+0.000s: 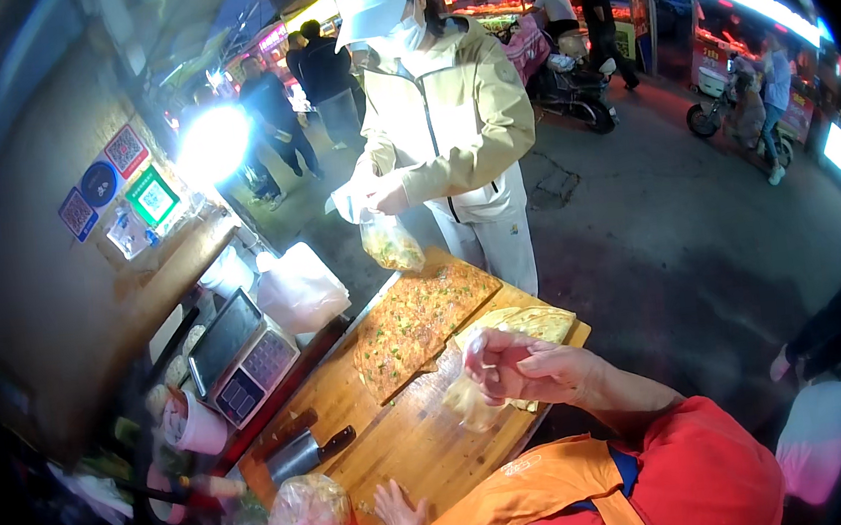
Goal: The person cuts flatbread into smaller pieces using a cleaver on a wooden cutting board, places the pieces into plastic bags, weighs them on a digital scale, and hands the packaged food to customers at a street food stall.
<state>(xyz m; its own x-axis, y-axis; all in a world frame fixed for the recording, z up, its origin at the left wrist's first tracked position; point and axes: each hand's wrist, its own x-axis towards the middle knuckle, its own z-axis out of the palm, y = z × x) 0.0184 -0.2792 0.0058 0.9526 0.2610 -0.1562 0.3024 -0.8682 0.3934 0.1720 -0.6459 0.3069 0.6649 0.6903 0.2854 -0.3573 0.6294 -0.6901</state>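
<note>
My right hand [528,365] is raised over the right side of a wooden cutting board [411,443], its fingers loosely curled and apart, with nothing visible in them. Below it lie a folded pale flatbread [531,323] and a crumpled clear plastic bag [473,404]; whether the hand touches them cannot be told. My left hand [399,512] rests open on the board's near edge, fingers spread. Beside it sits a filled plastic bag [309,515]. A cleaver [302,455] with a dark handle lies farther left. A large browned flatbread with green bits [416,323] covers the far part.
Across the board a person in a pale jacket [456,99] holds a clear bag of food [391,243]. At left stand a scale [244,358], white plastic bags [303,288] and a white tub [197,424]. Parked scooters [571,94] and passers-by are beyond.
</note>
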